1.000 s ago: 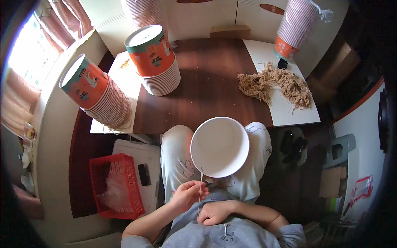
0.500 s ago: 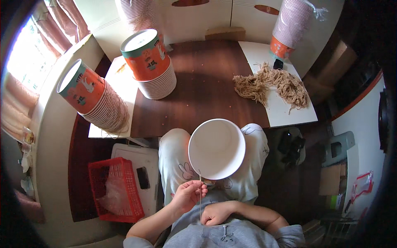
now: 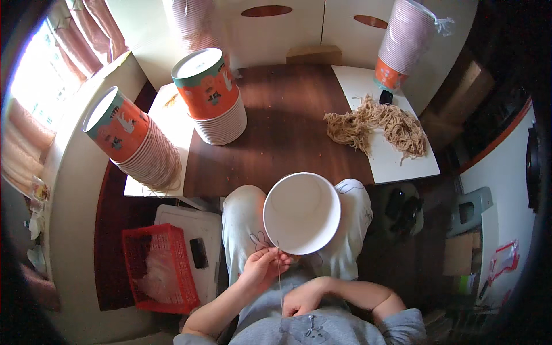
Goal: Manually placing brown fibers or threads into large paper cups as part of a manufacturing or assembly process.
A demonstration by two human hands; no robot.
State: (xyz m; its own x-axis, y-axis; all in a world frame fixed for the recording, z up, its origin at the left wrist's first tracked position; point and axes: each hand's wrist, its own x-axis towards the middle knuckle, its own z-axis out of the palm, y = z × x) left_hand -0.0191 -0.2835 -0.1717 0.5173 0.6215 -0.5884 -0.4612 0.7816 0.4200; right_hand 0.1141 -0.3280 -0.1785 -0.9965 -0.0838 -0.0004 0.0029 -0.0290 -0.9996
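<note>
A white paper bucket point(image 3: 302, 210) rests between my thighs, its open mouth toward me. My left hand point(image 3: 263, 268) is closed in a pinch on a thin string point(image 3: 280, 284), just below the bucket's near rim. The string's tip sticks up past the fingertips beside the rim. From there the string runs down toward my right hand point(image 3: 305, 297), which is curled against my grey top. Its fingers are closed where the string reaches them, though the exact grip is hidden. The bucket's outer side is mostly out of sight.
On the table point(image 3: 282, 121) ahead stand an orange-and-green bucket stack point(image 3: 210, 95) and another stack point(image 3: 121, 126) leaning in view. A tan string heap point(image 3: 397, 129) lies right, near a tall wrapped stack point(image 3: 402, 46). A red basket point(image 3: 129, 264) and dark phone point(image 3: 198, 253) are low left.
My left hand has come up closer to the bucket's rim, and less of the string tip shows above its fingers. The right hand stays near my top. The whole view has shifted slightly.
</note>
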